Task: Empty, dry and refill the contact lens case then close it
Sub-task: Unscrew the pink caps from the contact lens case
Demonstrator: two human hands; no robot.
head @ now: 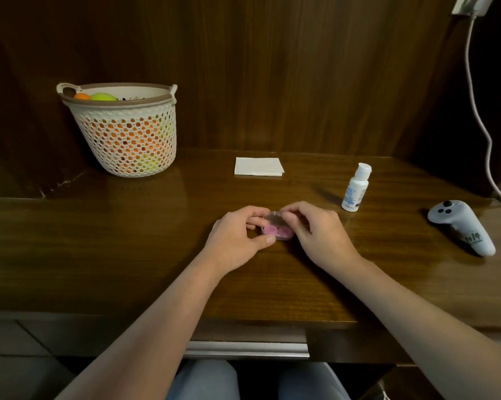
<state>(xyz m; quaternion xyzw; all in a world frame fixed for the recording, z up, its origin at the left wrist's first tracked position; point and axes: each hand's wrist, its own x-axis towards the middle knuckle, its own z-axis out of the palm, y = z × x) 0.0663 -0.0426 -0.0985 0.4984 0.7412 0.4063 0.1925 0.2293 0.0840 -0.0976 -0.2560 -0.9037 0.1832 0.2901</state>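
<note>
- Blue-trousered knees [203, 381] sit lowest in view, tucked under the front edge of the bench [99, 255], beside a metal drawer handle [246, 349].
- Two bare forearms reach forward over the dark wooden bench and meet near its middle.
- Left hand [235, 238] has its fingers curled round the left end of the contact lens case [275, 228], thumb lying along the near edge; its grip is clenched on the case.
- Right hand [315, 229] curls its fingers over the right end of the case, the fingertips pinching the clear lid [272, 217], which stands tilted up at the far side.
- Contact lens case rests on the bench between both hands, a small clear box with two pink round wells showing inside.
- White solution bottle [355, 187] stands upright to the right of the hands, near but apart from them, cap on.
- Folded white tissue [258, 166] lies flat farther back, behind the hands.
- Grey handheld controller [463, 226] lies at the right end of the bench, well apart from the case.
- White perforated basket [128, 140] stands at the back left, holding orange and yellow-green balls.
- Pale cable [474, 96] hangs down the wall at the right.
</note>
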